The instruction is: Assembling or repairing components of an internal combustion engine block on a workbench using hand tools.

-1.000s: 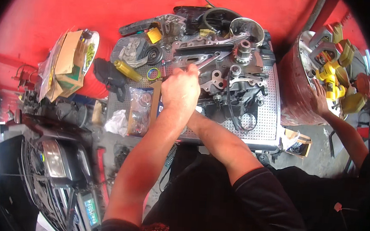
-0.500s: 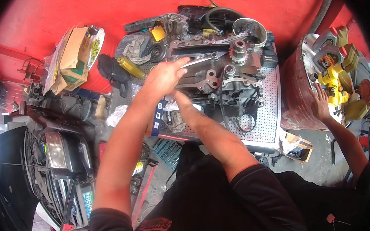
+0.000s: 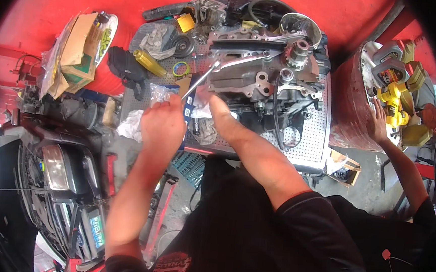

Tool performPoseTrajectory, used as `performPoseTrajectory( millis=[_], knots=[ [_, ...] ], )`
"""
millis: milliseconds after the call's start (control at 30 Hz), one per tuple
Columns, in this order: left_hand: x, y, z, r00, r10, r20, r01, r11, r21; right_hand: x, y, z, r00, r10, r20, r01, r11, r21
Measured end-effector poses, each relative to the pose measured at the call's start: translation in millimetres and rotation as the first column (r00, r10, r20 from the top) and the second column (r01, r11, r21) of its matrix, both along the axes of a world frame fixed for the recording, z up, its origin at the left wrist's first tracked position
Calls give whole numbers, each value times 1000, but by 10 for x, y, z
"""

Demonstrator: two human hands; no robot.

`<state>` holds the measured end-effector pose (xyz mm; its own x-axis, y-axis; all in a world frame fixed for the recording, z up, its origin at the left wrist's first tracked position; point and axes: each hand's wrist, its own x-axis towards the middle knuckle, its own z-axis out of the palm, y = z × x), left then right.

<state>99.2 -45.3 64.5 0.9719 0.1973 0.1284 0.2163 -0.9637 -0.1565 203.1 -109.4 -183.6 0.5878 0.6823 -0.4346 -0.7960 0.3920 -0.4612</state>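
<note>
My left hand (image 3: 163, 121) is closed around the handle of a long silver ratchet wrench (image 3: 199, 80). The wrench slants up and away, its head at the left end of a metal engine block (image 3: 234, 79). Low by that same end is my right hand (image 3: 211, 101); blur and a pale plastic wrap hide its fingers. A sprocket (image 3: 297, 55) stands at the block's far right, and a black guide strip (image 3: 249, 46) runs along its far side. A narrow blue box (image 3: 186, 118) lies between my forearms.
The engine rests on a perforated metal bench (image 3: 310, 147). Left of it lie a yellow bottle (image 3: 150, 63), a black pulley (image 3: 184, 46) and a tape roll (image 3: 180, 68). Another person's hand (image 3: 379, 122) touches a drum (image 3: 349, 105) bearing oil bottles. A car front (image 3: 68, 176) stands lower left.
My left hand has swung from above the engine's left end down toward me, bringing the wrench handle with it. The right hand stays low by the block. The whole view has shifted slightly.
</note>
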Motion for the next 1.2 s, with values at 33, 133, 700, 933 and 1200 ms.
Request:
performPoseTrajectory(
  millis=[33,133,700,933,1200],
  knots=[
    [6,20,-78,992,-85,94,74,991,116,28,2,4,1000,2,16,-2,1000,-15],
    [67,170,-239,983,-157,98,132,964,229,111,44,-9,984,74,162,-54,991,-124],
    [224,522,-192,941,-321,110,306,942,134,320,166,-386,993,89,73,-86,995,-44],
    [265,548,-139,945,-317,85,304,942,139,283,79,-11,964,215,154,-183,963,-200],
    [259,574,-165,934,-338,115,324,938,123,401,248,-651,998,-36,45,15,920,391]
  ],
)
